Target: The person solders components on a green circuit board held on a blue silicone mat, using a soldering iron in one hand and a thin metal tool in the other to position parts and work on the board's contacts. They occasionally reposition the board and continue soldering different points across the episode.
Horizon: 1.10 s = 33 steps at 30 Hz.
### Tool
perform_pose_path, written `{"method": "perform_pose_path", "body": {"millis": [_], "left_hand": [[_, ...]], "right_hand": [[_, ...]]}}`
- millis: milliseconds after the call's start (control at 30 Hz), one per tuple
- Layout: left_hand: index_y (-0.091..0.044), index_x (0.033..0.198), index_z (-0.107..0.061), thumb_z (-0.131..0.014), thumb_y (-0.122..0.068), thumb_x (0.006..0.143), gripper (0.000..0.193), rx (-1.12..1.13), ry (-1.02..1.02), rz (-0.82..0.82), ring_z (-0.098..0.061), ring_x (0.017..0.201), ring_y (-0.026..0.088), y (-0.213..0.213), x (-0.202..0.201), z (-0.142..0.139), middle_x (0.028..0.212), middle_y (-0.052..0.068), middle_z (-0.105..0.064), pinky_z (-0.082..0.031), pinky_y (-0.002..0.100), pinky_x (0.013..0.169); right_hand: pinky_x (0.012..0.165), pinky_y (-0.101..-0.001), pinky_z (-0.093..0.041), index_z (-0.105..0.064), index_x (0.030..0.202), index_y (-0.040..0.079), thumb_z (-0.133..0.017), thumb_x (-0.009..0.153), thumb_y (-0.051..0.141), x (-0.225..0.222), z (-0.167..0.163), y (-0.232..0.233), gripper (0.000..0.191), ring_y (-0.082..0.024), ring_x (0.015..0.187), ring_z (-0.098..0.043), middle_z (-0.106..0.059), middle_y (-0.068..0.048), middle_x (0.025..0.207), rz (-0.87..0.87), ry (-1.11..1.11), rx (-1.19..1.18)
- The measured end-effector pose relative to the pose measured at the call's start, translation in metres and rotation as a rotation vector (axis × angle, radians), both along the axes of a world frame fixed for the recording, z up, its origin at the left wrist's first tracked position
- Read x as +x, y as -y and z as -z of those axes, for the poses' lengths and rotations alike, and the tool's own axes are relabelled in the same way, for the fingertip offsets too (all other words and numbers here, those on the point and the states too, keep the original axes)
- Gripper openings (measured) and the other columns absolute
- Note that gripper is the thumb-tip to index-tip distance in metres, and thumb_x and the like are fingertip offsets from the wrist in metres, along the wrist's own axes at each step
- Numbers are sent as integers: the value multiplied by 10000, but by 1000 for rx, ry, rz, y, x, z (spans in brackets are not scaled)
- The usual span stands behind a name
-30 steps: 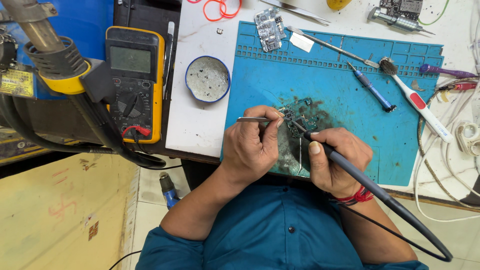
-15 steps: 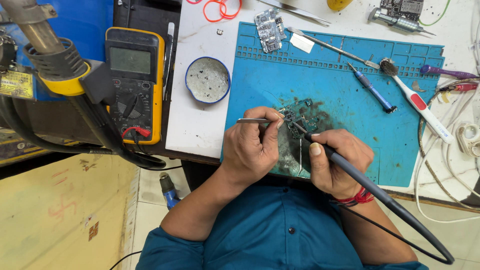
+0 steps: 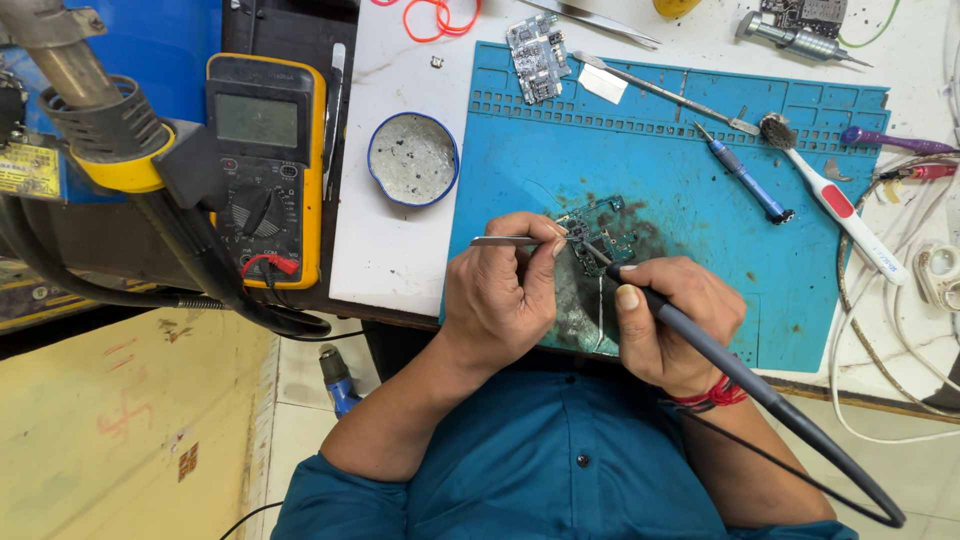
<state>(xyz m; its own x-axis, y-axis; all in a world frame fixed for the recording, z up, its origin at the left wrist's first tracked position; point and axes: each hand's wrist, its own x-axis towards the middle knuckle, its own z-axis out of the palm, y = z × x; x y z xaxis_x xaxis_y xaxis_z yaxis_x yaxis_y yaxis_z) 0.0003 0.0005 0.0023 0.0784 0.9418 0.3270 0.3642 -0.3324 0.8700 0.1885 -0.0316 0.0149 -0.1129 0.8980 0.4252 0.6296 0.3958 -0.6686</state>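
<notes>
Moved since earlier: almost nothing; both hands sit in the same spots over the mat as half a second and a second ago, and the iron's handle has tilted only a trifle.
Blue mat (image 3: 700, 170): lies under both hands; the patch beneath the board is dark with residue, so a slip of the hot tip there could scorch it further.
Yellow meter (image 3: 265, 170): well to the left of the left hand, off the mat, its red lead drooping over the table edge; unchanged.
Soldering iron (image 3: 700, 335): its dark cord loops off toward the person's right side; a snag on that cord could jerk the tip across the board.
Left hand (image 3: 500, 295): curled, thumb and fingertips pinching thin metal tweezers (image 3: 510, 240) whose point reaches right to the board.
Right hand (image 3: 675, 320): closed round the iron like a pen, forefinger stretched along the handle, tip down at the board.
Round tin (image 3: 413, 158): up and left of the left hand, grey inside; unchanged.
Circuit board (image 3: 600, 228): small and green, on the mat just above and between the two hands, touched by both tips.
Risk at the board: it seems held only by the tweezers, so it may slide; too long a touch could lift a pad or bridge neighbouring joints.
Risk to fingers: the left thumb is very near the hot tip; a small slip could burn it.
</notes>
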Motion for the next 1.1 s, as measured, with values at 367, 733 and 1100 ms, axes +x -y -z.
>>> {"method": "perform_pose_path", "body": {"millis": [367, 733, 1100], "left_hand": [[-42, 1095, -550, -683, -35, 1023, 150, 7, 0, 5, -661, 652, 147, 0, -1, 1, 1011, 58, -714, -538, 290, 609], [-40, 1093, -553, -686, -30, 1015, 155, 1, -6, 0, -647, 627, 147, 0, 0, 1, 994, 60, -717, -526, 292, 591], [-39, 1082, -550, -688, -30, 1014, 154, 25, -24, -4, -632, 624, 150, 0, -1, 2, 1012, 61, -715, -518, 296, 596]], "right_hand": [[613, -305, -506, -643, 1017, 13, -683, 983, 71, 0, 0, 1, 79, -249, 704, -671, -697, -128, 873, 15, 5, -3], [620, -307, -512, -638, 1022, 13, -678, 984, 70, 0, 0, 0, 79, -254, 716, -676, -701, -132, 887, 0, 1, 6], [610, -311, -505, -638, 1018, 10, -677, 982, 67, 0, 1, 0, 78, -257, 702, -669, -692, -130, 864, 1, -3, 8]]}}
